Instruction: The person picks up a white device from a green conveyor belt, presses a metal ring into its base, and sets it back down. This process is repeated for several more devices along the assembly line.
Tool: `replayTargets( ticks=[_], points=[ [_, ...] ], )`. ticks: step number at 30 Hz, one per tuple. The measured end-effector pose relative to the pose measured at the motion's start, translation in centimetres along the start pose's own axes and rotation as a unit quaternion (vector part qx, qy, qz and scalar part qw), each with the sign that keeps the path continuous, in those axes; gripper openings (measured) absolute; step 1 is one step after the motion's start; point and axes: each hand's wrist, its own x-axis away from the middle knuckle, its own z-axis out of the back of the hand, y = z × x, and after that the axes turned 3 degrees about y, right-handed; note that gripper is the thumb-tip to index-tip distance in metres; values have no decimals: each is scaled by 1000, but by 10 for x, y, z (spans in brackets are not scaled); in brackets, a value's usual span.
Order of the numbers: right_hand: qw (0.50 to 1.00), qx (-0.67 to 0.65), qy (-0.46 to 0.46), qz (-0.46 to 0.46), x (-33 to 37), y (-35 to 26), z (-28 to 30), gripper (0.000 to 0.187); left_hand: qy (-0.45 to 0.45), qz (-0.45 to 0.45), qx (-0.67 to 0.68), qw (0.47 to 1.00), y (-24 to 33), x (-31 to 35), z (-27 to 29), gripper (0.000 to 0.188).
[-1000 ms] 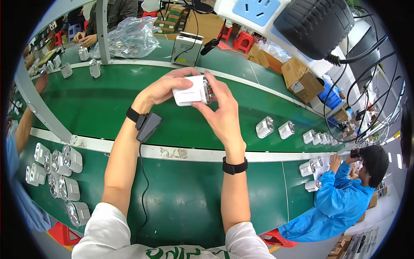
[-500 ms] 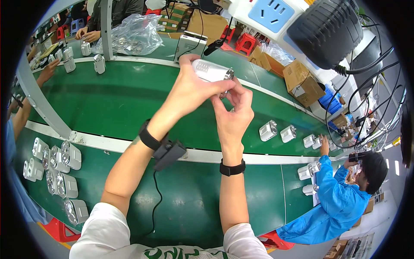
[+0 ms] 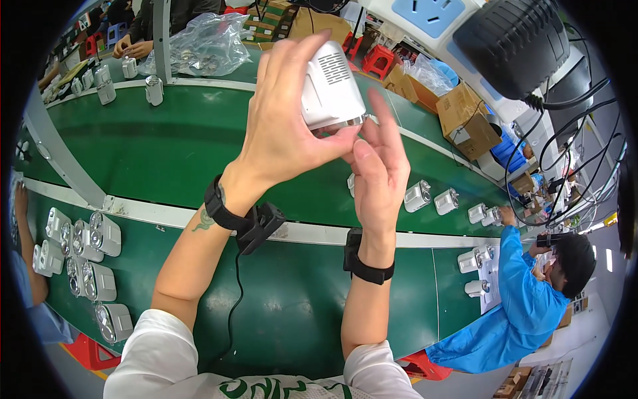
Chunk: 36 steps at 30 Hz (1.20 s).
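Note:
A white plastic device housing (image 3: pixel 337 90) with rows of vent slots is raised above the green belt, its shiny clear end tipped downward. My left hand (image 3: pixel 274 130) is closed round it, fingers behind and thumb along the lower end. Beside that end, my right hand (image 3: pixel 380 183) has its fingers stretched and apart; its thumb is by my left thumb, and whether it touches the housing I cannot tell. Similar housings (image 3: pixel 417 195) stand on the belt to the right, one partly hidden behind my right hand. Several more housings (image 3: pixel 100 282) are grouped on the near table at left.
The green belt (image 3: pixel 173 146) runs between white rails, with a metal post (image 3: pixel 161 40) at the far rail. A power strip (image 3: pixel 432 16) with a black adapter (image 3: pixel 508 50) hangs overhead at right. A co-worker in blue (image 3: pixel 505 292) sits at right; another person's arm shows at left.
My left hand has lifted the housing and turned it so the vented face shows more. My right hand's fingers have opened and come away from its shiny end.

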Motion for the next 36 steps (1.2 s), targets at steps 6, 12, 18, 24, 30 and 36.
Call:
replayTargets(
  ticks=[6, 12, 18, 24, 30, 36],
  points=[
    [999, 9, -20, -34, 4, -11, -7, 59, -28, -37, -19, 999, 12, -3, 5, 93],
    [1000, -4, 9, 3, 7, -12, -14, 60, -52, -60, -46, 996, 23, -8, 13, 91],
    [999, -27, -5, 24, 10, -18, -22, 59, -74, -83, -41, 993, 31, -14, 24, 88],
    [999, -26, -2, 33, 12, -21, -26, 58, -57, -95, -58, 992, 38, -16, 26, 84],
    [999, -28, 39, -11, 11, -23, -31, 56, -52, -70, -60, 994, 34, -13, 20, 83],
    [1000, -14, 21, -12, 9, -19, -30, 46, -107, 61, 60, 991, 21, -16, 34, 84]
  ],
)
